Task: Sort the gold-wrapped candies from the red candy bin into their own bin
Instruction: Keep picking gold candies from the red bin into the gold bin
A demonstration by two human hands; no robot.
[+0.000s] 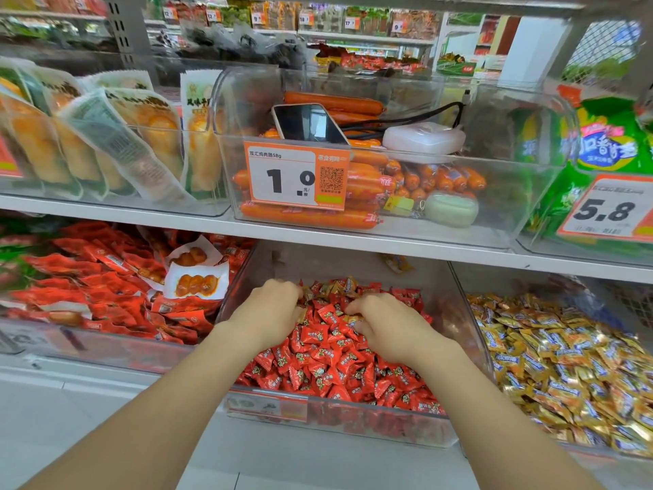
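gold-wrapped candies (306, 294) mostly hidden in curled hands (274, 309) (385, 328)

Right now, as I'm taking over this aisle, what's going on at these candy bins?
A person has both hands in the clear bin of red candies. The left hand and right hand dig near the back, where a few gold candies sit mixed in. Their fingers are curled into the heap; whether either holds one is hard to tell. A big gold pile lies to the right.
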